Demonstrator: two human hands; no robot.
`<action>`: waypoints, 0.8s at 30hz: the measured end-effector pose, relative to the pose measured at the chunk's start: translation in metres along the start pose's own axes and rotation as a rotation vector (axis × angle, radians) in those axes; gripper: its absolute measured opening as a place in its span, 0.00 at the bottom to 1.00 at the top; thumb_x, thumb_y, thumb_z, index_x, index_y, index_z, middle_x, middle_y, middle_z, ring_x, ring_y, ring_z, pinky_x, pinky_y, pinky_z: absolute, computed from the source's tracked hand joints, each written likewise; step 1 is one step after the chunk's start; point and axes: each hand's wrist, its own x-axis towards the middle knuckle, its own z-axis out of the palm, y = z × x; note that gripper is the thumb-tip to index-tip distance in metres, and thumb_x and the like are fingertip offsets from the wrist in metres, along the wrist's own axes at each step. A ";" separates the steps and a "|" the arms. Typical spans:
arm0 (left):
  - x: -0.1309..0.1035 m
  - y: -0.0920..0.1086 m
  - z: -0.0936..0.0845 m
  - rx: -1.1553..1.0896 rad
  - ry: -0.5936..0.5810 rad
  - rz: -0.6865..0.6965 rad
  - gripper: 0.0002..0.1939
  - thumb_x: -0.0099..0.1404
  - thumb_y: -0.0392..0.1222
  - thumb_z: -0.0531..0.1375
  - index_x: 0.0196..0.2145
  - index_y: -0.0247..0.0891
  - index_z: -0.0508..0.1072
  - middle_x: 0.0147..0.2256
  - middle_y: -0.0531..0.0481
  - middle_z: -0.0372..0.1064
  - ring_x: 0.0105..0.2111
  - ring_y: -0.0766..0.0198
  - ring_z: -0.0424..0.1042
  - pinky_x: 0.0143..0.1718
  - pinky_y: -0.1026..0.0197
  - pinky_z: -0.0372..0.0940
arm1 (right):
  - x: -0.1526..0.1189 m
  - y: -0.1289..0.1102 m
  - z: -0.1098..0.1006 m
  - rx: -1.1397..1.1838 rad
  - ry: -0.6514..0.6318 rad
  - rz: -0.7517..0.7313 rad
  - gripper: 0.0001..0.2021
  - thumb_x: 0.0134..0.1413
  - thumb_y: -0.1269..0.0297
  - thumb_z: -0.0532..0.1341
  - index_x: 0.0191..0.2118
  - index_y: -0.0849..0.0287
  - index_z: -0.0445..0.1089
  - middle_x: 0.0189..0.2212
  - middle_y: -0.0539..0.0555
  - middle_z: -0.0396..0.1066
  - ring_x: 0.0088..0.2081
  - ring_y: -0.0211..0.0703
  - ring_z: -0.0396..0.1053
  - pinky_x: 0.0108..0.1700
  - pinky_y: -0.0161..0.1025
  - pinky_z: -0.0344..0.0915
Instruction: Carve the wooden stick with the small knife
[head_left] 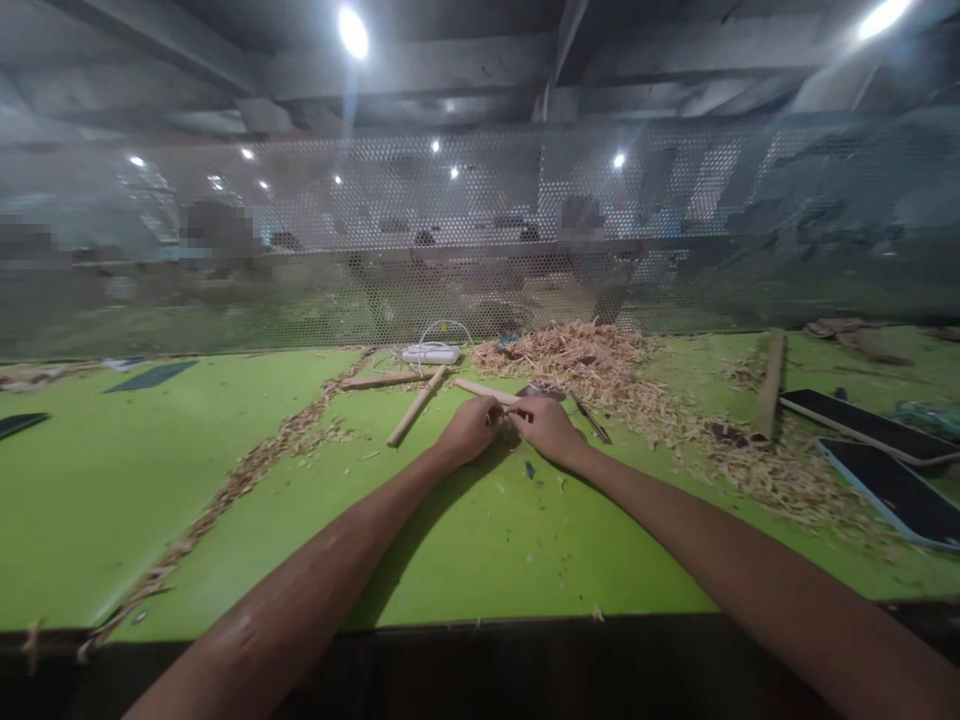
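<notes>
My left hand [474, 425] and my right hand [546, 425] meet over the green table [480, 560], fingertips pinched close together. What they pinch between them is too small to make out. A pale wooden stick [484, 390] runs from behind my left hand to the fingers of my right hand; whether it is gripped is unclear. Left of my hands lies another wooden stick [417, 408], slanted. A dark slim tool [591, 417] rests just right of my right hand, and a small dark chip [530, 470] lies below the hands.
Wood shavings [577, 355] are heaped behind my right hand and trail right. A white device [430, 354] with a cable stands at the back. Two phones [874, 425] [896, 490] and a flat wooden piece [770, 385] lie at right. Perforated mesh [465, 270] borders the table.
</notes>
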 end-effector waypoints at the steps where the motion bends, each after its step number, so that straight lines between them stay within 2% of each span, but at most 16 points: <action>1: 0.000 0.000 0.000 0.015 -0.005 0.001 0.06 0.67 0.31 0.59 0.35 0.33 0.77 0.31 0.47 0.74 0.30 0.62 0.67 0.31 0.63 0.55 | 0.000 0.000 0.000 -0.010 0.003 0.008 0.11 0.65 0.71 0.63 0.45 0.58 0.85 0.39 0.57 0.83 0.35 0.42 0.75 0.41 0.38 0.67; 5: -0.001 0.002 -0.001 0.043 0.011 0.006 0.07 0.66 0.31 0.60 0.31 0.33 0.77 0.28 0.49 0.72 0.28 0.63 0.64 0.30 0.62 0.52 | -0.001 -0.002 -0.001 -0.043 -0.016 0.058 0.12 0.65 0.71 0.63 0.45 0.58 0.85 0.37 0.56 0.83 0.32 0.42 0.73 0.37 0.37 0.66; 9: -0.002 0.003 0.000 0.061 0.033 0.022 0.06 0.63 0.29 0.60 0.30 0.34 0.76 0.27 0.49 0.71 0.27 0.63 0.63 0.30 0.62 0.52 | -0.002 -0.004 -0.002 -0.046 -0.021 0.018 0.12 0.65 0.70 0.62 0.46 0.57 0.85 0.39 0.57 0.83 0.35 0.43 0.75 0.40 0.37 0.68; 13: -0.002 0.002 0.000 0.020 0.029 -0.011 0.07 0.66 0.30 0.59 0.33 0.33 0.78 0.30 0.48 0.74 0.28 0.63 0.66 0.31 0.63 0.54 | -0.002 -0.004 -0.002 -0.026 -0.036 0.029 0.14 0.66 0.70 0.61 0.48 0.57 0.85 0.39 0.57 0.83 0.35 0.43 0.75 0.39 0.37 0.68; 17: -0.001 0.002 -0.001 -0.018 0.018 0.021 0.07 0.68 0.33 0.60 0.38 0.33 0.79 0.34 0.45 0.77 0.31 0.62 0.69 0.33 0.63 0.59 | -0.002 -0.005 -0.003 -0.024 -0.040 0.053 0.12 0.67 0.69 0.63 0.49 0.58 0.84 0.40 0.58 0.83 0.35 0.43 0.75 0.39 0.37 0.67; 24: -0.002 0.002 -0.001 0.086 0.032 -0.014 0.06 0.64 0.31 0.62 0.31 0.34 0.79 0.28 0.47 0.74 0.28 0.62 0.65 0.30 0.62 0.52 | -0.001 -0.004 -0.002 -0.053 -0.031 0.071 0.10 0.65 0.70 0.64 0.43 0.60 0.85 0.36 0.57 0.82 0.32 0.41 0.73 0.37 0.37 0.65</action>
